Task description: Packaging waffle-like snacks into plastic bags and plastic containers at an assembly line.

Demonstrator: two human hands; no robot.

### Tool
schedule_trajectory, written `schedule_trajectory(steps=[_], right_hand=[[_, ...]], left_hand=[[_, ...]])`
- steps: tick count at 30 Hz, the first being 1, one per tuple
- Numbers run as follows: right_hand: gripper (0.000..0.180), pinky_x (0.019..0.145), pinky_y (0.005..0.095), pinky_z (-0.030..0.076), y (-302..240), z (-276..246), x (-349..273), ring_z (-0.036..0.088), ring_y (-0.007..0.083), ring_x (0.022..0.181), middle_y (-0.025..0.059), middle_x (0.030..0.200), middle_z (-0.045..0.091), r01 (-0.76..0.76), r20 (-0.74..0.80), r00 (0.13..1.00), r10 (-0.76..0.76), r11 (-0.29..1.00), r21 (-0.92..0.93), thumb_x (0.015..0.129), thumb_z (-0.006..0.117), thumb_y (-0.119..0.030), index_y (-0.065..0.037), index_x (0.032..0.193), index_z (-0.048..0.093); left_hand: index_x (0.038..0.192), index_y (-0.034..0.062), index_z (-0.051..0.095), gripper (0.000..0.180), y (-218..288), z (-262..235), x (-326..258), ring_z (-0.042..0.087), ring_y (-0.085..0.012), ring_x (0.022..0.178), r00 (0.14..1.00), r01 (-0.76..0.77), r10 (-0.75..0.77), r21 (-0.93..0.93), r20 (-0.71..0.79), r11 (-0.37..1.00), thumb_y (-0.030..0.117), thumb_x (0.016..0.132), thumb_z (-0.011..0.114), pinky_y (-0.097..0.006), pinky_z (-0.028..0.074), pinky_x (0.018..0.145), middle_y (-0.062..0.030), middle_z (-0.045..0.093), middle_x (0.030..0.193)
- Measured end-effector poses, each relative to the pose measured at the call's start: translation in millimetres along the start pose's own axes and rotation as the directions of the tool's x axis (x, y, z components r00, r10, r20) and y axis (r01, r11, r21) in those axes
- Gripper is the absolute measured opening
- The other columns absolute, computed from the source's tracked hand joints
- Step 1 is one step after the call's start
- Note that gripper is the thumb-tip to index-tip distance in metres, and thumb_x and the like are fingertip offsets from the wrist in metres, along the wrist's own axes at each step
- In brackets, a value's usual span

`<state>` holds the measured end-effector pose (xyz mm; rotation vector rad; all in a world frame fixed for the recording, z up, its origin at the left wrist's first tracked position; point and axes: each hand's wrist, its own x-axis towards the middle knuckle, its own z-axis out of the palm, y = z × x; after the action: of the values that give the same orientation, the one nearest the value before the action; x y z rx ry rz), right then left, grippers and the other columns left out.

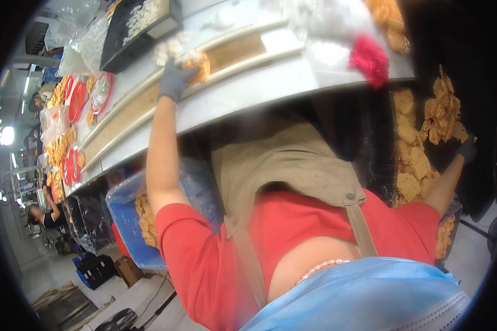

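The gloved left hand [174,80] grips a clump of tan flat pieces [197,65] on the white desk [270,77], beside the long wooden tray [149,102]. The gloved right hand [467,149] reaches low into a bag of tan pieces [419,160]; I cannot tell whether it grips anything. Judging by the full bags below, most of the stock is not yet on the desk.

Right hand [468,149] fingers hidden among tan pieces [419,160], red fluffy item [370,58] blurred, far desk [248,94] trays too small to tell.

Matt cloth glove [174,80]; glossy, probably plastic, bags [124,207].
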<state>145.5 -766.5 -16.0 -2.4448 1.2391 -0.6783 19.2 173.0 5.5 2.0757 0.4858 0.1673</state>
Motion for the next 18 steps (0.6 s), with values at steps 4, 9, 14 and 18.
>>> schedule_trajectory(steps=[4,9,14,18], right_hand=[[0.048,0.095,0.0373,0.044,-50.9,-22.4,-87.3,0.054,0.0316,0.113,0.0198,0.118,0.058,0.281,-0.115,0.960,-0.256,0.871,0.403,0.086,0.058,-0.031,-0.003,0.125,0.052],[0.045,0.102,0.0341,0.042,-149.3,-9.1,-244.4,0.050,0.0226,0.120,0.0141,0.128,0.053,0.633,0.145,0.519,-0.842,0.493,0.597,0.090,0.058,-0.011,-0.004,0.132,0.044],[0.050,0.096,0.0398,0.046,-254.2,-25.2,-361.5,0.054,0.0275,0.111,0.0129,0.124,0.054,-0.952,0.607,0.132,-0.784,0.071,0.298,0.089,0.059,-0.040,-0.006,0.125,0.048],[0.048,0.094,0.0394,0.047,-279.4,-13.8,-404.4,0.057,0.0251,0.108,0.0111,0.116,0.059,-0.940,0.576,0.082,-0.813,0.128,0.315,0.086,0.065,-0.041,-0.006,0.117,0.055]], left_hand=[[0.123,-0.0078,0.049,0.058,10.2,3.3,5.4,0.062,-0.0187,0.091,0.989,0.048,-0.016,-0.209,0.150,0.977,0.010,0.072,0.073,-0.029,0.053,0.076,-0.0141,0.062,0.107],[0.114,-0.0012,0.056,0.036,14.5,10.5,-2.2,0.063,-0.0211,0.093,0.959,0.145,0.047,-0.626,0.280,0.766,0.002,0.079,0.062,-0.031,0.054,0.080,-0.0109,0.062,0.107],[0.114,0.0008,0.056,0.033,30.8,25.2,-37.8,0.059,-0.0198,0.101,0.977,0.185,-0.007,-0.823,0.215,0.537,0.004,0.081,0.063,-0.030,0.052,0.079,-0.0084,0.061,0.110],[0.114,0.0014,0.055,0.033,42.7,60.1,-57.6,0.057,-0.0199,0.105,0.919,0.380,-0.027,-0.866,0.393,0.326,0.007,0.083,0.064,-0.033,0.050,0.085,-0.0090,0.060,0.111]])
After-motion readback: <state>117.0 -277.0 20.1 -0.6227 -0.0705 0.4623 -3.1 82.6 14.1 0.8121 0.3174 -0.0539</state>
